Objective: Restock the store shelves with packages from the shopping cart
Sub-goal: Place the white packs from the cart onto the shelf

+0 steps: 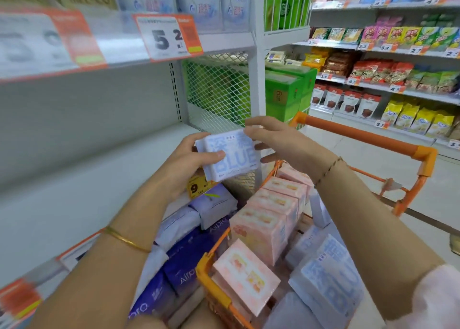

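A pale blue package [230, 155] with "BLUE" printed on it is held in front of me, above the cart's left rim. My left hand [189, 159] grips its left side, thumb across the front. My right hand [281, 142] holds its top right corner, fingers spread. Below stands the orange shopping cart [363, 135], holding several pink boxes [263, 221] and more pale blue packages [328, 281]. The white store shelf [82, 176] at the left is bare just beside the held package.
On the shelf below lie purple and white packages [184, 251]. A white mesh divider [216, 89] ends the bare shelf. Price tags [169, 36] hang on the shelf edge above. Green boxes [286, 92] and snack shelves [398, 79] stand beyond the cart across the aisle.
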